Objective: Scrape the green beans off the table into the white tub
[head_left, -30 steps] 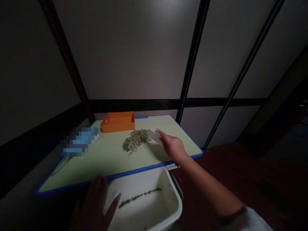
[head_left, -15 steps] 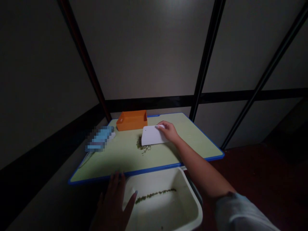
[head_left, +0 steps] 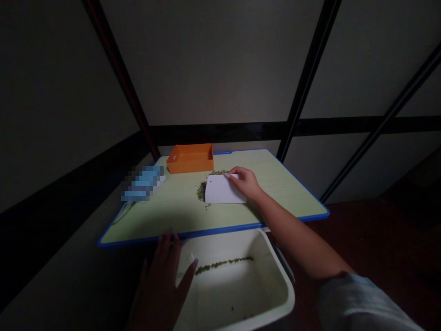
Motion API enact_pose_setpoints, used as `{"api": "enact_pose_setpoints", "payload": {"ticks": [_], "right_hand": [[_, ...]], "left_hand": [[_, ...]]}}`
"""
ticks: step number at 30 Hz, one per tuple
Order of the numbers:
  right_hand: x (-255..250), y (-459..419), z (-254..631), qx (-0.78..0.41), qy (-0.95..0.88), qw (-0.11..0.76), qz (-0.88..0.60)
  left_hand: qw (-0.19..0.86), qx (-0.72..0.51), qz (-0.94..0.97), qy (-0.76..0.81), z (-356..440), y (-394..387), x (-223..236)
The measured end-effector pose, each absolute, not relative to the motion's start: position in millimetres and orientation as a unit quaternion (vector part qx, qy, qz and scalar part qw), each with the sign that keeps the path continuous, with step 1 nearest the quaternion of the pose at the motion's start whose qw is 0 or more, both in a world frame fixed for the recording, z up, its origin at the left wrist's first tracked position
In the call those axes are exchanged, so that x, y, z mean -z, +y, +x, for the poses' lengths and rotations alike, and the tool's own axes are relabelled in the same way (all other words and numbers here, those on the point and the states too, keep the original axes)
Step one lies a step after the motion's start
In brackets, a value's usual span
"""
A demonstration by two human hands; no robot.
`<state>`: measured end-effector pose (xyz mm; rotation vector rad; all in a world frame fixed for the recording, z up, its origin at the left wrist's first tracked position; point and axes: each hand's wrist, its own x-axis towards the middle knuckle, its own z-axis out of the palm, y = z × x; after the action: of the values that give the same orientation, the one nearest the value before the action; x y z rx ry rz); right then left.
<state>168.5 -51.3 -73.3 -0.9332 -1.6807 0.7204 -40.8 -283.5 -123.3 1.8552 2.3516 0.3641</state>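
My right hand (head_left: 246, 184) pinches a thin white plastic card (head_left: 223, 189) with a small hole near one corner, thumb on its near face. The card is tilted low over the table, and its lower edge appears near the surface. Small greenish-brown dried bits (head_left: 201, 191) lie along its left side and behind its top edge. At the near left, my left hand (head_left: 161, 280) straddles the side of a white plastic tub (head_left: 287, 294), thumb inside and fingers outside, partly in shadow. A line of the same bits (head_left: 223, 263) lies inside the tub.
The pale green table (head_left: 282, 197) has a blue edge, with the tub below its front side. An orange open tray (head_left: 191, 165) stands at the back left. A blurred-out blue object (head_left: 144, 184) with a white cable lies on the left. Panelled walls enclose the back and left.
My right hand has drawn the card slightly nearer and to the right. Bits now show behind its top edge. The view has tipped down a little; my left hand stays at the tub.
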Motion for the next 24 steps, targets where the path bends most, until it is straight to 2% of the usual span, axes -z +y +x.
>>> {"api": "enact_pose_setpoints", "payload": {"ticks": [24], "right_hand": [[76.8, -49.4, 165.2, -0.317, -0.701, 0.504, -0.392]], "left_hand": [[0.054, -0.112, 0.613, 0.781, -40.4, -282.5, 123.1]]}}
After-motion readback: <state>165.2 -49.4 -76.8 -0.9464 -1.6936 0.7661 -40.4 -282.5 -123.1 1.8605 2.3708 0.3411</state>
